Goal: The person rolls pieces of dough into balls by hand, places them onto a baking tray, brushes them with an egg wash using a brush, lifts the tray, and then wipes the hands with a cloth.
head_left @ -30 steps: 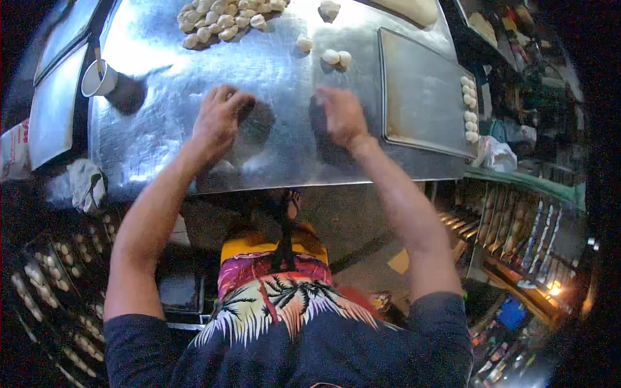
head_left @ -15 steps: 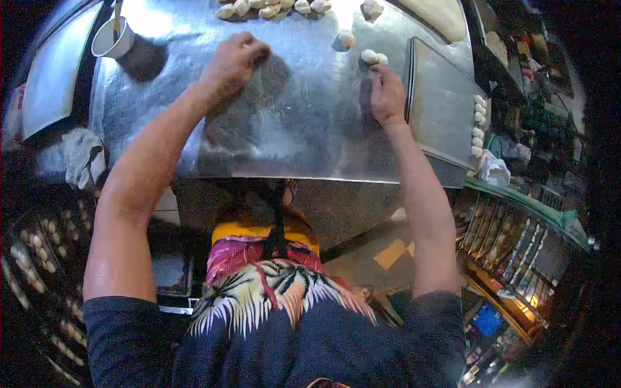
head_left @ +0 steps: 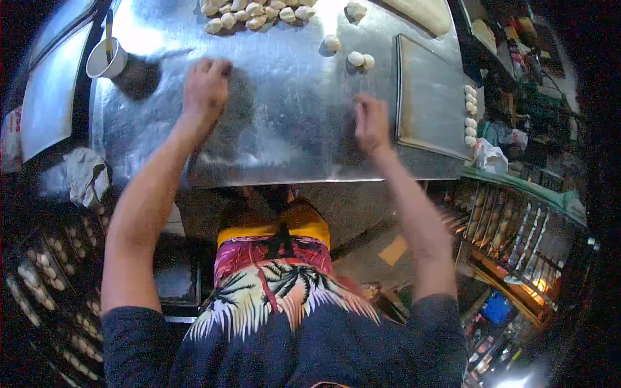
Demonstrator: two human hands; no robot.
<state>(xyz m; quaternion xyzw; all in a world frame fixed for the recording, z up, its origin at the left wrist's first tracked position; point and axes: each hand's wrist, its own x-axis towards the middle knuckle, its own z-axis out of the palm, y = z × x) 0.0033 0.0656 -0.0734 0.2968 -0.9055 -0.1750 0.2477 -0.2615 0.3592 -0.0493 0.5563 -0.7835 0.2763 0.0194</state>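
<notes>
While light glares off its far left corner, the broad metal table point(head_left: 291, 123) commands the scene!
Over on the right lies a flat tray point(head_left: 430, 97); at the far side sit a heap of dough pieces point(head_left: 255, 11) and, farther right, a slab of dough point(head_left: 424, 14). Now the left hand point(head_left: 206, 90), fingers curled inward over bare metal, and whether they grip anything I can't tell. The right hand point(head_left: 373, 123) is a blur, just left of the tray, thumb and fingers bent close together; a pinch on something? Can't tell! Far left stands a white bowl point(head_left: 103, 61) with a handle point(head_left: 109, 32) leaning in it, and a row of dough balls point(head_left: 471, 123) lines the tray's right side. Just beyond the right hand, apart from it, rests a touching pair of dough balls point(head_left: 356, 59), with a lone ball point(head_left: 332, 43) nearby.
</notes>
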